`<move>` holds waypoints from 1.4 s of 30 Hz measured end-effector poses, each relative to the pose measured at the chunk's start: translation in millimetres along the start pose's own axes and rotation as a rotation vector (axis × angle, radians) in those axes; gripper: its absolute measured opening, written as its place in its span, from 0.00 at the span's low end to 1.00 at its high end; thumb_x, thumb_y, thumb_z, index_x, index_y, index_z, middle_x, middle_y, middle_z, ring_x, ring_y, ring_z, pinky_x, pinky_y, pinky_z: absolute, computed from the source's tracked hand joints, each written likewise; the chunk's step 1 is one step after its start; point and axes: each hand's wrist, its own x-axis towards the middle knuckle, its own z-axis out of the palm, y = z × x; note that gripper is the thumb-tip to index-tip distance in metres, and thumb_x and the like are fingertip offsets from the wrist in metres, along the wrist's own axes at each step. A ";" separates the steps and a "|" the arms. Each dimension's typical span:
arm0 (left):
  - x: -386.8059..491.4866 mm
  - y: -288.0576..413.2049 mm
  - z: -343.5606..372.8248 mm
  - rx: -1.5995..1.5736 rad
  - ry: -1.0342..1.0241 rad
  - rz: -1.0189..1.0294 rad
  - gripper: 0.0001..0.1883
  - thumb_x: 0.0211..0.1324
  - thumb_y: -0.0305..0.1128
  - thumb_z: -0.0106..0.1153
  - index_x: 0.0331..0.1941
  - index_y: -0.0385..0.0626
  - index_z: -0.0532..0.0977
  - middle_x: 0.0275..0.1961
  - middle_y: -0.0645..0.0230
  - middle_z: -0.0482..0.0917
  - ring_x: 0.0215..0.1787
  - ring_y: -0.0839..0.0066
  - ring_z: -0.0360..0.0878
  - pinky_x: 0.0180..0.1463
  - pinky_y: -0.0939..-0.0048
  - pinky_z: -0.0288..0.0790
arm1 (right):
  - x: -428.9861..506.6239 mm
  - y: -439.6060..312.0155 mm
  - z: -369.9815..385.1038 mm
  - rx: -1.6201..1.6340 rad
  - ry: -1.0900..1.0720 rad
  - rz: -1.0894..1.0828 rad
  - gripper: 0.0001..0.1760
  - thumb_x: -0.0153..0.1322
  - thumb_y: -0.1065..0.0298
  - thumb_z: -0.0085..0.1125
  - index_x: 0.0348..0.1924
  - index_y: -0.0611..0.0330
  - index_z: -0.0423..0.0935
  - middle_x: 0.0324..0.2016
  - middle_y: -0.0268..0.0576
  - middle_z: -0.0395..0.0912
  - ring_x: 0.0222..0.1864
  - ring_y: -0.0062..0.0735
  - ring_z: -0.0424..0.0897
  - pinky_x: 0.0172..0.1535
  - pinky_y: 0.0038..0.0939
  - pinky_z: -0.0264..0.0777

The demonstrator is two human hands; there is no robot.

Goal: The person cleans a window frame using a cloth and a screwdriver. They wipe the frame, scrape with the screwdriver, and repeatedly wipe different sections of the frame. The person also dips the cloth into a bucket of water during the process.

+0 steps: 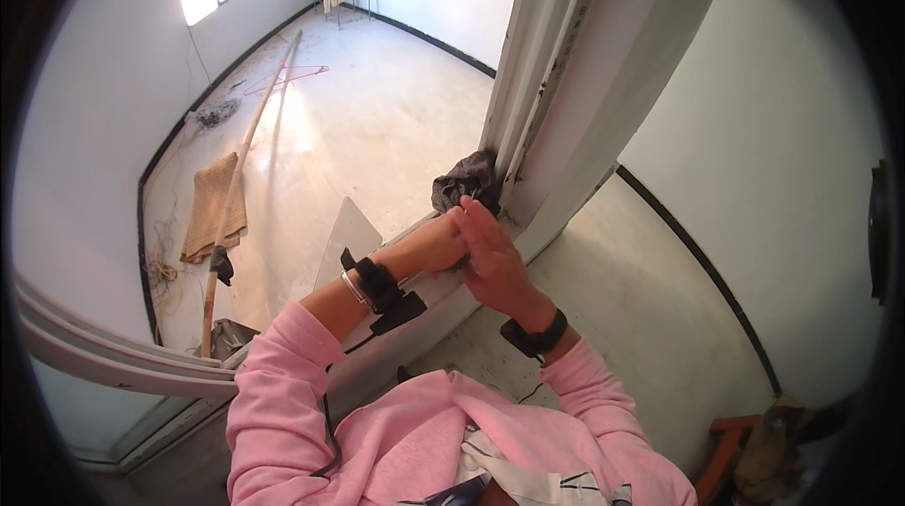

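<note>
My left hand [447,243] and my right hand [497,264] meet over the sill of a white window frame [452,294], at its corner with the upright jamb. Just beyond my fingertips, a crumpled dark grey cloth [463,179] is bunched against the foot of the jamb. A small shiny sliver, too small to name, shows between the cloth and my fingers. My left hand is curled, with something dark partly visible beneath it. The fingers of my right hand lie extended against it. What either palm holds is hidden.
Beyond the sill, a long pole [244,153] leans over a brown mat [212,206] and a pink clothes hanger [286,78]. Tangled wire [218,112] lies by the wall. A pale pane [350,230] stands near my left forearm. Lower right is an orange-brown wooden piece [728,442].
</note>
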 end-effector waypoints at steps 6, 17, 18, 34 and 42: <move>6.6 -25.2 -8.0 0.179 0.338 0.822 0.15 0.71 0.37 0.45 0.52 0.44 0.76 0.43 0.66 0.81 0.36 0.74 0.82 0.24 0.75 0.73 | 25.1 5.4 27.1 0.206 0.058 -0.066 0.49 0.59 0.75 0.67 0.74 0.63 0.59 0.62 0.58 0.69 0.63 0.55 0.73 0.63 0.47 0.67; 13.4 -52.4 -69.6 0.001 0.261 -0.149 0.23 0.67 0.39 0.57 0.64 0.49 0.75 0.45 0.64 0.82 0.34 0.76 0.82 0.34 0.75 0.76 | 80.1 60.6 2.5 0.278 0.226 0.006 0.09 0.66 0.65 0.68 0.32 0.56 0.77 0.26 0.39 0.78 0.31 0.38 0.78 0.41 0.40 0.71; 22.4 -60.2 -59.5 0.211 0.283 -0.041 0.26 0.65 0.40 0.62 0.66 0.52 0.74 0.52 0.58 0.80 0.41 0.73 0.81 0.43 0.71 0.78 | 84.1 64.8 4.8 0.370 0.183 0.114 0.08 0.66 0.67 0.66 0.30 0.58 0.76 0.23 0.40 0.76 0.28 0.37 0.77 0.38 0.39 0.71; -27.8 -76.2 4.2 0.770 0.462 0.027 0.06 0.54 0.23 0.58 0.37 0.42 0.77 0.39 0.54 0.80 0.43 0.49 0.83 0.46 0.52 0.78 | 30.6 0.7 55.1 0.616 0.339 0.193 0.08 0.60 0.80 0.58 0.27 0.61 0.68 0.26 0.41 0.74 0.28 0.27 0.72 0.35 0.26 0.69; -219.5 -70.2 31.7 0.739 0.547 -0.140 0.07 0.53 0.22 0.56 0.37 0.42 0.75 0.36 0.54 0.77 0.40 0.47 0.80 0.42 0.49 0.73 | 11.1 -122.3 78.5 1.112 0.139 0.231 0.08 0.59 0.80 0.58 0.26 0.61 0.67 0.26 0.42 0.73 0.28 0.31 0.72 0.35 0.30 0.69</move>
